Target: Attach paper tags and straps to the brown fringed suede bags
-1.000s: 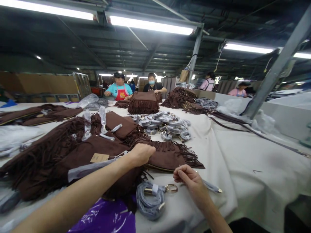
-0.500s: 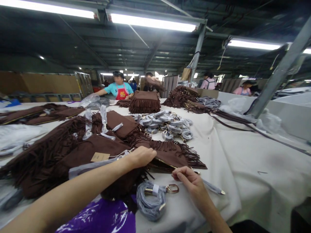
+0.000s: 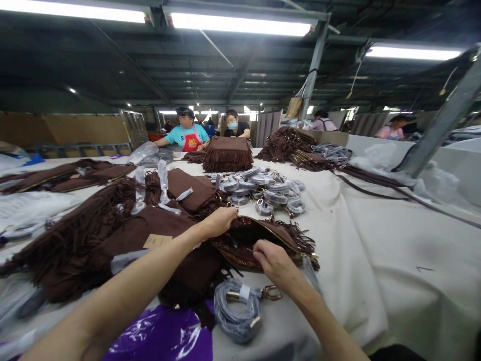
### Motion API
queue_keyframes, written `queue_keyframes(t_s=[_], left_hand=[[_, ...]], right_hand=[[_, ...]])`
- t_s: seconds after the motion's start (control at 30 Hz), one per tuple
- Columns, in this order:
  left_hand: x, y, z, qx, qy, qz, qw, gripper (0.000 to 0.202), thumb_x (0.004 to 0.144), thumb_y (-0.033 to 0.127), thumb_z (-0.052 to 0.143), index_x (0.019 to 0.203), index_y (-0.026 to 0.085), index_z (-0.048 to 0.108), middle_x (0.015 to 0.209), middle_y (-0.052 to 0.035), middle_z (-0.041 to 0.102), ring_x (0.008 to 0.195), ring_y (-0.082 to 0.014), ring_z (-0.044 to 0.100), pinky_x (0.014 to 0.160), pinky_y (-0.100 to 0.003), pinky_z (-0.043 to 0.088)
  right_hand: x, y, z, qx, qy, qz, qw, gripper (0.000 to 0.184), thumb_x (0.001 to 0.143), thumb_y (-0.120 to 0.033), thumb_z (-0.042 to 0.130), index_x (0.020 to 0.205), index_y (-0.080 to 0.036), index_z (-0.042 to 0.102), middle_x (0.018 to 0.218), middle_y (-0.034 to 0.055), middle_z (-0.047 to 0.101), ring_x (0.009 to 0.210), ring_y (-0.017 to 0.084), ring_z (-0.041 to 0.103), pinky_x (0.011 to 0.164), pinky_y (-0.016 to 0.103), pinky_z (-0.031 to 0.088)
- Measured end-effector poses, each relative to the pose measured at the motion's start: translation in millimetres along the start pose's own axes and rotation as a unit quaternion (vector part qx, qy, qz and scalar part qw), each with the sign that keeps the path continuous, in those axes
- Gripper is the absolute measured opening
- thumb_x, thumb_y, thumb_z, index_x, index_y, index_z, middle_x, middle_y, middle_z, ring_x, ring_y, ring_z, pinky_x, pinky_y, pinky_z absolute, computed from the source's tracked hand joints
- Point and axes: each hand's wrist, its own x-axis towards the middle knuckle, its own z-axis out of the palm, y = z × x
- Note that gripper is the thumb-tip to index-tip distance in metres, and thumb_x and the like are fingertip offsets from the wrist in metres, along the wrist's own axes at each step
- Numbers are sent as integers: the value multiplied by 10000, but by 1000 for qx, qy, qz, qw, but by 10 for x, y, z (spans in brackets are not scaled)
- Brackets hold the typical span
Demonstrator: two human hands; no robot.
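Observation:
A brown fringed bag (image 3: pixel 268 228) lies before me with its zipped mouth gaping, and a dark patterned lining shows inside. My left hand (image 3: pixel 222 220) is closed on the bag's far rim at the left end of the zipper. At the near rim, my right hand (image 3: pixel 273 260) has its fingers curled over the edge by the lining; exactly what they pinch is partly hidden. Just in front of the bag rests a coiled strap (image 3: pixel 237 311) in grey wrapping with a gold clasp (image 3: pixel 272 293). A tan tag (image 3: pixel 158 241) lies on brown fringed bags (image 3: pixel 128 248) left of my left arm.
Several wrapped strap coils (image 3: pixel 263 188) are heaped behind the bag. Further back stand a fringed bag stack (image 3: pixel 228 153) and two co-workers, one in a red apron (image 3: pixel 192 140). A purple plastic bag (image 3: pixel 161 333) lies at the near edge. A metal post (image 3: pixel 439 110) rises at right.
The bag's mouth has spread wide, showing the lining. My left hand has moved up and back with the far rim; my right hand has shifted left and up to the near rim.

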Motion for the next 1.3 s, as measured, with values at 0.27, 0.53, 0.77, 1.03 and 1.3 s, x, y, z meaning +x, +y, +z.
queue_keyframes(t_s=[0.27, 0.53, 0.77, 1.03, 1.3], left_hand=[[84, -339, 322, -125, 25, -54, 990, 287, 928, 250, 363, 686, 165, 491, 705, 1, 550, 696, -141, 494, 665, -245, 424], [127, -401, 433, -191, 39, -55, 979, 141, 841, 174, 441, 758, 165, 554, 745, -3, 590, 721, -147, 532, 702, -251, 461], [-155, -274, 132, -202, 20, 115, 972, 239, 704, -22, 408, 689, 160, 562, 1228, -65, 565, 1130, -183, 531, 992, -284, 409], [-532, -263, 121, -109, 7, 122, 987, 236, 676, 55, 621, 880, 166, 579, 962, -39, 570, 920, -186, 546, 804, -265, 456], [-519, -248, 239, -80, 55, 89, 991, 125, 788, 46, 582, 803, 168, 554, 890, -30, 562, 861, -165, 539, 764, -250, 436]], right_hand=[[375, -16, 395, 197, -78, 54, 976, 208, 773, -359, 615, 652, -200, 557, 606, -51, 478, 602, 136, 447, 577, 262, 333], [450, 67, 388, 384, -99, 190, 898, 417, 624, -538, 800, 708, -207, 561, 726, -28, 614, 745, 179, 634, 692, 285, 483], [414, 96, 378, 460, -81, 223, 856, 443, 572, -507, 864, 719, -208, 572, 800, -1, 692, 757, 184, 684, 709, 285, 509], [397, 85, 412, 463, -73, 205, 859, 396, 613, -495, 853, 710, -203, 604, 765, 12, 699, 808, 189, 670, 768, 290, 508], [351, 80, 506, 270, -50, 114, 955, 293, 764, -486, 632, 687, -211, 568, 651, -11, 627, 555, 141, 531, 516, 243, 394]])
